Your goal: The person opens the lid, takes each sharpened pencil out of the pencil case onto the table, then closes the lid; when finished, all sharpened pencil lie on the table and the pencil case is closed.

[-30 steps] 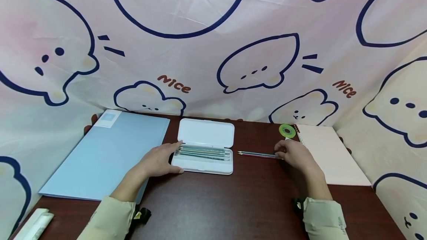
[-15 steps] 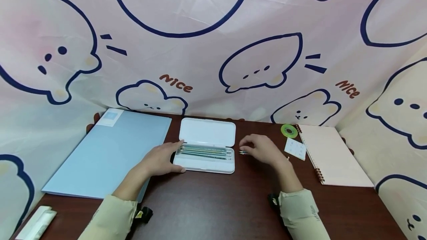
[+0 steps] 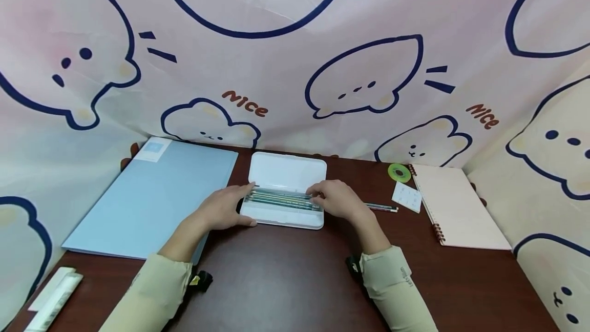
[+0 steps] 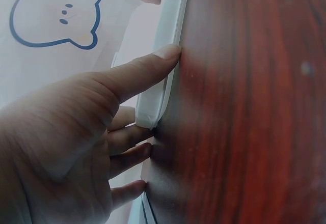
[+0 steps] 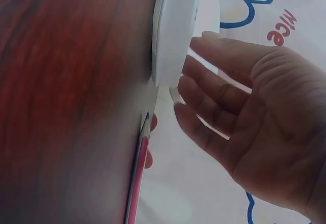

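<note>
Fingers of the right hand (image 3: 336,201) are held straight and relaxed at the right end of the open white pencil case (image 3: 283,216), gripping nothing, while the left hand (image 3: 223,209) is pressed against the case's left end, thumb along its front edge. Pencils (image 3: 281,200) are seen lying in the tray; two more pencils (image 3: 381,207) lie just right of the hand. Surroundings are noted: dark wooden desk (image 3: 286,281), blue folder (image 3: 147,199), spiral notebook (image 3: 461,209), green tape roll (image 3: 399,172), cartoon-printed cloth (image 3: 295,65) behind.

Hidden and cut off

Right ends of the boxed pencils (image 3: 281,200) covered by the right hand (image 3: 335,200). White object (image 3: 54,298) cropped at the head view's lower left. Print on the small card (image 3: 406,197) too small to read
</note>
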`<state>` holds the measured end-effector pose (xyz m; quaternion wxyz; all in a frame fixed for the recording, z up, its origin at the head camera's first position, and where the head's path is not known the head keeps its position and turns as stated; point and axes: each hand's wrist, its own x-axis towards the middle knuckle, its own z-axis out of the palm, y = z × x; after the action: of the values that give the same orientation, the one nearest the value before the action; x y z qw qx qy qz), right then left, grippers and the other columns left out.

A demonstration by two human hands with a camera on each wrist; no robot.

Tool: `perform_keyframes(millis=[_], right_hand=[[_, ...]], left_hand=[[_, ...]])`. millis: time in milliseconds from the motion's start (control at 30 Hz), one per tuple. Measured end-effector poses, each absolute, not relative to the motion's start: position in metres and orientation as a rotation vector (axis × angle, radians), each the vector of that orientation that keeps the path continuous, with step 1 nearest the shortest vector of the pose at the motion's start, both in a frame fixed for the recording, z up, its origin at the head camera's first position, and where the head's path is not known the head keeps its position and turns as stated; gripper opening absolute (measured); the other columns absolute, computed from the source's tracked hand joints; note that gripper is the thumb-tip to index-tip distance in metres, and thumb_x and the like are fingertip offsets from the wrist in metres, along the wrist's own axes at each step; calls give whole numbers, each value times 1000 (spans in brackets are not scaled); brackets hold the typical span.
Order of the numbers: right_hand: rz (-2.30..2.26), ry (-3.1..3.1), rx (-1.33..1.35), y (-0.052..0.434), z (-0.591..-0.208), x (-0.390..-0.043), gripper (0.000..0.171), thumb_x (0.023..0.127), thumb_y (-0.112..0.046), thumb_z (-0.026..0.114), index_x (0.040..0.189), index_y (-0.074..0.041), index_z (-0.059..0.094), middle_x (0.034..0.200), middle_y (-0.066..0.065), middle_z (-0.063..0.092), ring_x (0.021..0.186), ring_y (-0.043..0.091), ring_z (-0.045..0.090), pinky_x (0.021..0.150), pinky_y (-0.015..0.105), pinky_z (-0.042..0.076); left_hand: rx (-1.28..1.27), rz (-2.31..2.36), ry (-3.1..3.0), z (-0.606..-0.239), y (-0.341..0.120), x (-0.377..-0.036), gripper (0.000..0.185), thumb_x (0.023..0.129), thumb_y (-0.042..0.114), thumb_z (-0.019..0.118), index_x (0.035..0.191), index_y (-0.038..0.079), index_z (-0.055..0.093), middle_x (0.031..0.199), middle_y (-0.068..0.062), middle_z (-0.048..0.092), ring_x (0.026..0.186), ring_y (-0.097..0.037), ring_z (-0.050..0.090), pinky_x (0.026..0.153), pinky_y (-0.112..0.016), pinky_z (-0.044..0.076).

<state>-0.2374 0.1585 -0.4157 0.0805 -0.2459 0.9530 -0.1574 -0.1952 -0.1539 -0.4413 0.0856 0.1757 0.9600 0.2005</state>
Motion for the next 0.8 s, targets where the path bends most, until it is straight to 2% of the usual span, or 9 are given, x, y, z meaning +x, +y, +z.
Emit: perform_keyframes(millis=[200, 433, 633, 800], right_hand=[[-382, 2847, -780, 151, -418, -233, 24, 96, -17, 70, 118, -18, 77, 115, -1, 76, 107, 17, 68, 95, 42, 55], [-299, 2886, -827, 145, -422, -226, 18, 94, -15, 72, 110, -18, 79, 103, 0, 72, 86, 14, 61, 80, 36, 54], [-281, 2885, -833, 141, -421, -223, 18, 95, -13, 71, 110, -18, 78, 108, 0, 74, 86, 14, 62, 80, 36, 54], [-309, 2894, -817, 139, -421, -222, 16, 94, -10, 71, 106, -17, 78, 101, 1, 72, 83, 15, 60, 77, 36, 53]], left_hand=[[520, 620, 2860, -440, -152, -194, 100, 81, 49, 83, 158, 8, 36, 153, -20, 49, 140, -40, 47, 110, -59, 41], [516, 620, 2869, -442, -151, -192, 99, 80, 49, 84, 157, 7, 37, 152, -19, 51, 139, -39, 49, 110, -58, 42], [519, 628, 2878, -443, -152, -191, 100, 79, 48, 85, 157, 6, 38, 151, -19, 51, 138, -40, 49, 109, -58, 42], [519, 633, 2885, -443, -152, -192, 100, 78, 48, 85, 156, 6, 38, 151, -19, 51, 138, -40, 49, 109, -58, 43]])
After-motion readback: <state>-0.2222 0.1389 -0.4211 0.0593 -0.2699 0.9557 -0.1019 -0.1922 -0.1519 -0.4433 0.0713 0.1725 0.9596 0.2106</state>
